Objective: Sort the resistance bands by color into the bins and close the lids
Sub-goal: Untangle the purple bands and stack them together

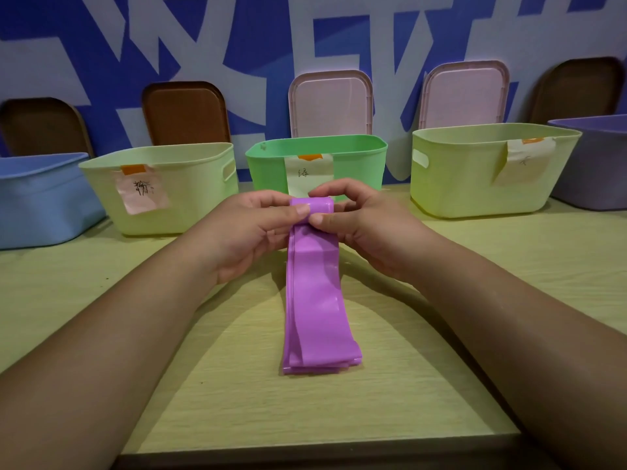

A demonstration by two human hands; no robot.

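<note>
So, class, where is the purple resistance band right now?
In the head view the purple band lies centred on the table, its far end pinched by the left hand and right hand, just before the green bin.

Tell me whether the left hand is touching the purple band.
Touching. The head view shows the left hand pinching the folded top end of the purple band, its thumb pressed on the front; the right hand pinches the same end.

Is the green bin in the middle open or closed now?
Open. The green bin has no lid on it; a pink lid stands behind it.
</note>
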